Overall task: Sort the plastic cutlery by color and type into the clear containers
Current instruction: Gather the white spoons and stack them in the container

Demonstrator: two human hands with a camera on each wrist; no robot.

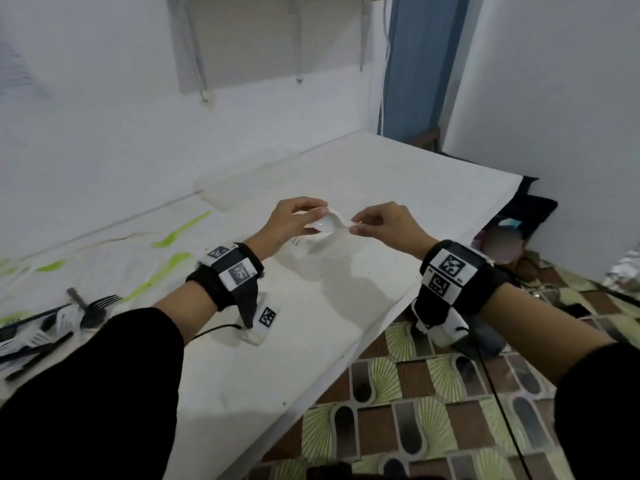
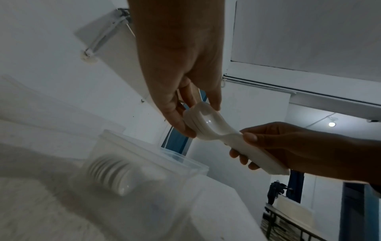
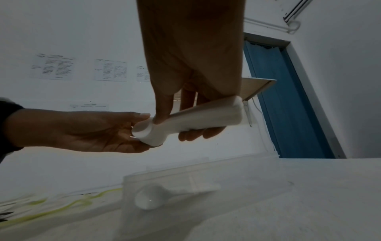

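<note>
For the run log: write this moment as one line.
left hand: grips bowls | right hand: grips handles | stack of white plastic spoons: above clear plastic container

A blue door (image 3: 288,101) stands beyond the white table (image 1: 277,341), above a patterned floor (image 1: 433,393).

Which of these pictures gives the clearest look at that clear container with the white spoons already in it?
The right wrist view: the clear container lies unobstructed on the table, a white spoon visible inside. The left wrist view shows it close but blurred, stacked bowls showing through its wall. In the head view it is nearly lost, white on white beneath the hands.
</note>
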